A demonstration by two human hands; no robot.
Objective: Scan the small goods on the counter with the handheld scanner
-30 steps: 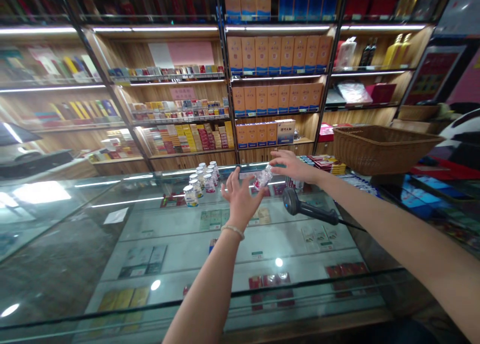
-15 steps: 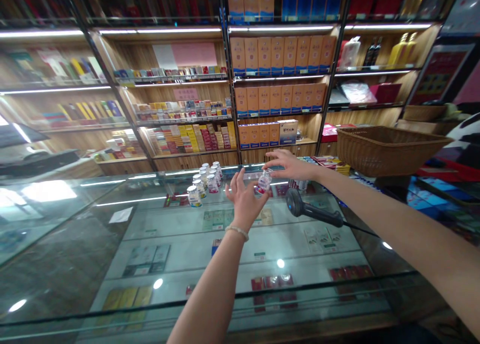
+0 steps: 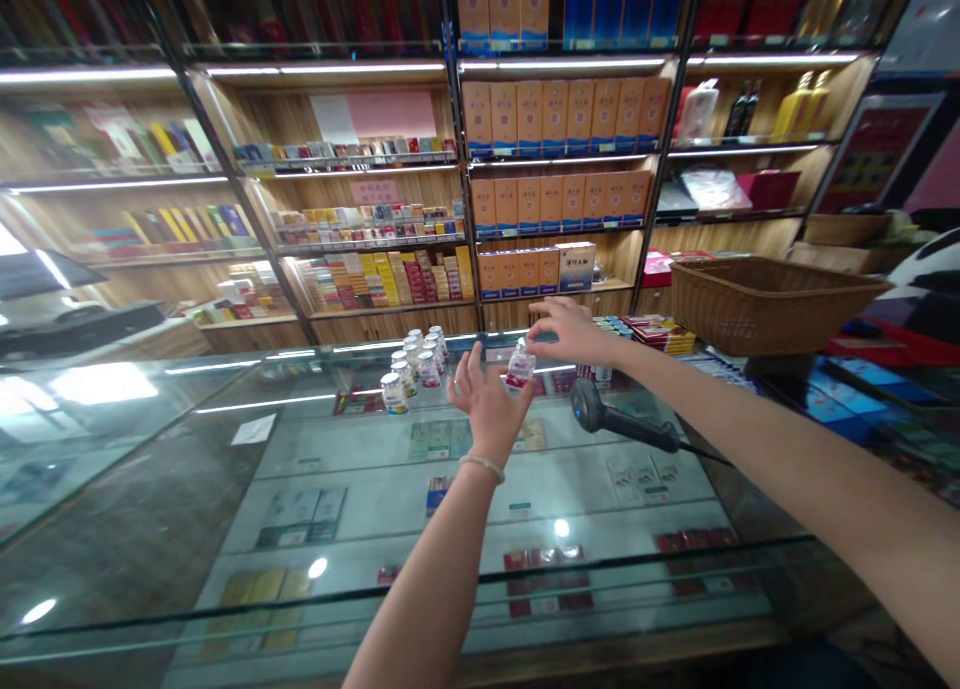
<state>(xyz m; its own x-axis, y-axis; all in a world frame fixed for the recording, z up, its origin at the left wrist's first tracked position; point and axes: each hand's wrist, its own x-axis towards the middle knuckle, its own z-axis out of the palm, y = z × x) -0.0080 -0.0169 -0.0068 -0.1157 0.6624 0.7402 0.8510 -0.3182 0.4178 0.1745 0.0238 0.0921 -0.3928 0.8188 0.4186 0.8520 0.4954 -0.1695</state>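
Bottle straighter between bent fingers

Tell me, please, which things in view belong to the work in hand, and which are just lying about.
Work in hand:
- small labelled bottle, between the left hand and right hand
- similar bottles, grouped on the glass counter

Apparently just lying about:
- white paper slip
- wicker basket
- handheld scanner, untouched; its part is unclear
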